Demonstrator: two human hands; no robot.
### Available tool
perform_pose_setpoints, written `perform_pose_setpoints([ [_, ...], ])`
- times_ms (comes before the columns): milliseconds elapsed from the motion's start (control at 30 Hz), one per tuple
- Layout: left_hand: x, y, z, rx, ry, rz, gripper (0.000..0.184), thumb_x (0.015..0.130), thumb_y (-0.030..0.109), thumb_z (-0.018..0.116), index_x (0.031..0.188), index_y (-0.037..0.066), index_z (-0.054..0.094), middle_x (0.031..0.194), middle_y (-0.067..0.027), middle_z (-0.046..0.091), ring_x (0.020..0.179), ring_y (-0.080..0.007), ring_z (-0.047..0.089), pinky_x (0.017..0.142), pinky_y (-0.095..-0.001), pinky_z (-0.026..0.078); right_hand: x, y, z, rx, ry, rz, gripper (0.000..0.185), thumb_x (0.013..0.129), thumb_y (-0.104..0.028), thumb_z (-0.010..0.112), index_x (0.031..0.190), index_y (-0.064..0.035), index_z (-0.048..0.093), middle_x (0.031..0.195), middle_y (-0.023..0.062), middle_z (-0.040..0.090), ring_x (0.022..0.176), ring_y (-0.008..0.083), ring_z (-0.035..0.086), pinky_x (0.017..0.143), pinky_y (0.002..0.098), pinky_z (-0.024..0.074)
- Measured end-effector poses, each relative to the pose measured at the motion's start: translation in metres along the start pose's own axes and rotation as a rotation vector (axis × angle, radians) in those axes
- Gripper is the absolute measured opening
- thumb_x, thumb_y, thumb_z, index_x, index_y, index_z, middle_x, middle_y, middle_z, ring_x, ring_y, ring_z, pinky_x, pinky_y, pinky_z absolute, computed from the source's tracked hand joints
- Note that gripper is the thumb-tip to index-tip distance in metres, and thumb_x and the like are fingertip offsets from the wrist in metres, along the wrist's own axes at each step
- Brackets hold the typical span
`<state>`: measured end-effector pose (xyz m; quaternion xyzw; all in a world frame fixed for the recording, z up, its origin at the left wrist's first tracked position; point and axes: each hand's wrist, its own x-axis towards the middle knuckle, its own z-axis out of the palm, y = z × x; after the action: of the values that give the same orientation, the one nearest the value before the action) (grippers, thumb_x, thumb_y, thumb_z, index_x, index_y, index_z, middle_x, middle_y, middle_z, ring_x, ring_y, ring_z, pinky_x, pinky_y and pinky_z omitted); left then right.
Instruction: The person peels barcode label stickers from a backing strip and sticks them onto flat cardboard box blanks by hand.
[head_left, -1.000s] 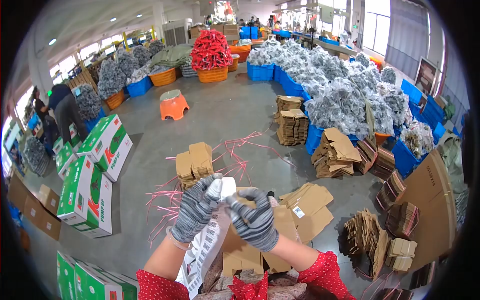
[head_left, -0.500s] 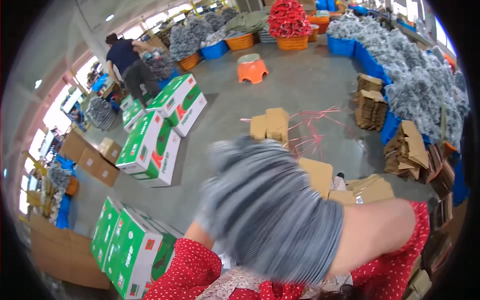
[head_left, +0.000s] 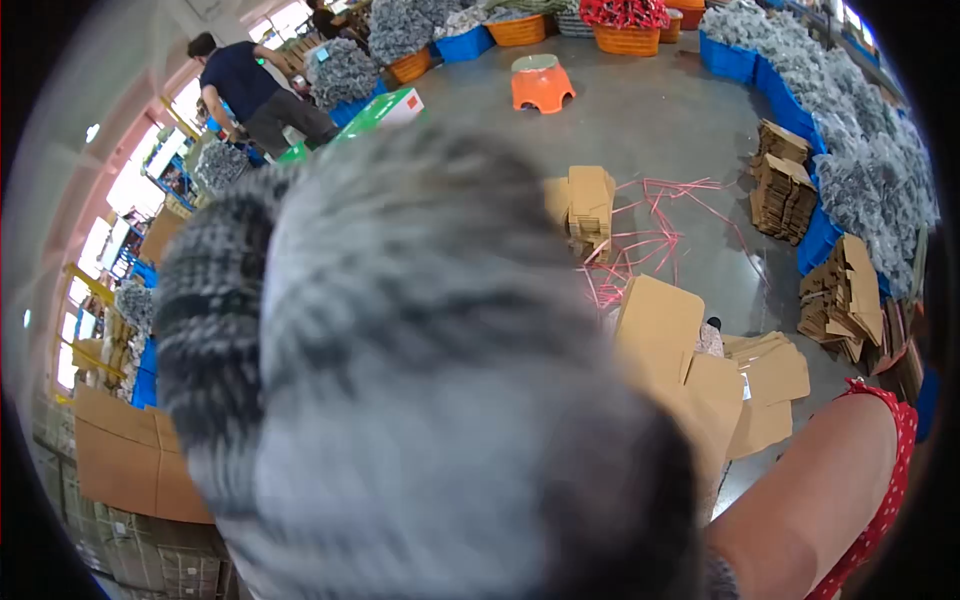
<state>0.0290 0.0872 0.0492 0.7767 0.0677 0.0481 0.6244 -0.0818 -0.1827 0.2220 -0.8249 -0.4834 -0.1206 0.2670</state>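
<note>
A thick bundle of grey striped knitwear (head_left: 400, 330) fills the middle of the view, very close to the camera and partly blurred. Light and dark grey bands run across its folded layers. From the lower right my right forearm (head_left: 810, 500), in a red polka-dot sleeve (head_left: 895, 480), reaches to the bundle's lower edge. My right hand is against the bundle there, holding it up; its fingers are hidden. Neither my left hand nor its arm shows; the bundle covers that side.
Flattened cardboard (head_left: 665, 330) and pink straps (head_left: 650, 240) lie on the floor beyond. An orange stool (head_left: 542, 88) stands farther back. Blue tubs (head_left: 785, 100) of grey goods line the right, beside stacked cartons (head_left: 785, 195). A person (head_left: 255, 95) bends at the far left near green boxes (head_left: 385, 110).
The knitwear bundle has come up and left, much closer to the camera, and now covers most of the green-and-white boxes. My left sleeve has gone from view.
</note>
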Motion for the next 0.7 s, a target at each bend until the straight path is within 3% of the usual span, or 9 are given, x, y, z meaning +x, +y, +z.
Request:
perform_pose_setpoints([
  [100,0.003,-0.004,0.0,0.068,-0.05,0.062,0.038,0.092,0.023,0.057,0.122,0.0,0.056,0.108,-0.0107,0.063,0.093,-0.0147,0.058,0.084,-0.0287,0.047,0.0,-0.002,0.002,-0.097,0.054,0.054,0.035,0.081,-0.021,0.067,0.106,0.0011,0.057,0.113,0.0167,0.057,0.099,0.0271,0.056,0.086,0.0342,0.0454],
  [233,0.042,-0.04,-0.026,1.339,0.221,0.535,0.041,0.092,0.017,0.054,0.13,0.001,0.047,0.123,-0.014,0.053,0.112,-0.0199,0.05,0.096,-0.0315,0.041,0.001,-0.007,0.003,-0.201,0.151,0.081,0.029,0.079,-0.019,0.069,0.099,0.0011,0.062,0.107,0.0174,0.058,0.095,0.028,0.057,0.083,0.035,0.0467],
  [333,0.018,-0.085,-0.017,2.244,0.217,0.898,0.046,0.092,0.012,0.051,0.136,0.003,0.04,0.134,-0.0165,0.046,0.126,-0.0238,0.043,0.105,-0.0336,0.036,-0.001,-0.005,0.006,-0.239,0.139,0.24,0.025,0.077,-0.017,0.07,0.094,0.0011,0.065,0.103,0.0179,0.06,0.091,0.0286,0.058,0.081,0.0356,0.0477],
  [400,-0.002,-0.043,-0.031,1.148,-0.087,0.796,0.043,0.097,0.014,0.047,0.137,0.001,0.039,0.136,-0.0194,0.043,0.123,-0.0288,0.046,0.103,-0.0343,0.037,-0.019,0.008,0.019,0.005,0.167,0.455,0.027,0.08,-0.02,0.068,0.095,0.0024,0.064,0.1,0.0157,0.061,0.09,0.026,0.059,0.08,0.0342,0.0476],
  [433,-0.014,-0.039,-0.018,1.121,-0.124,0.779,0.043,0.097,0.014,0.047,0.137,0.001,0.039,0.136,-0.0194,0.043,0.123,-0.0288,0.046,0.103,-0.0343,0.037,-0.043,0.023,0.038,0.277,0.215,0.587,0.031,0.083,-0.024,0.067,0.098,0.0036,0.063,0.097,0.0134,0.061,0.091,0.0231,0.059,0.079,0.0327,0.0472],
  [500,-0.029,-0.03,-0.002,0.562,-0.111,0.407,0.046,0.094,0.015,0.051,0.136,-0.001,0.04,0.133,-0.0223,0.046,0.119,-0.0306,0.05,0.1,-0.0372,0.04,-0.072,0.03,0.06,0.733,0.296,0.845,0.03,0.086,-0.018,0.064,0.107,0.0033,0.061,0.093,0.0136,0.064,0.085,0.0226,0.06,0.076,0.0313,0.048],
  [533,-0.038,-0.026,0.002,0.294,-0.092,0.218,0.048,0.093,0.016,0.053,0.135,-0.002,0.04,0.131,-0.0238,0.047,0.117,-0.0315,0.051,0.098,-0.0387,0.041,-0.081,0.031,0.068,0.733,0.29,0.852,0.03,0.086,-0.018,0.064,0.107,0.0033,0.061,0.093,0.0136,0.064,0.085,0.0226,0.06,0.076,0.0313,0.048],
  [633,-0.066,-0.012,0.028,0.409,-0.053,0.313,0.059,0.087,0.023,0.063,0.134,-0.004,0.041,0.12,-0.0261,0.054,0.108,-0.0337,0.057,0.093,-0.0427,0.044,-0.099,0.032,0.085,0.724,0.21,0.91,0.04,0.094,-0.035,0.054,0.107,0.0024,0.063,0.084,0.0045,0.061,0.072,0.0108,0.054,0.068,0.0253,0.0445],
  [700,-0.08,-0.011,0.044,0.382,-0.069,0.318,0.063,0.085,0.026,0.065,0.134,-0.005,0.041,0.116,-0.0268,0.055,0.106,-0.0354,0.058,0.091,-0.0436,0.045,-0.103,0.034,0.096,0.761,0.229,0.958,0.041,0.094,-0.035,0.053,0.108,0.0022,0.063,0.084,0.004,0.06,0.07,0.01,0.053,0.066,0.0248,0.044],
])
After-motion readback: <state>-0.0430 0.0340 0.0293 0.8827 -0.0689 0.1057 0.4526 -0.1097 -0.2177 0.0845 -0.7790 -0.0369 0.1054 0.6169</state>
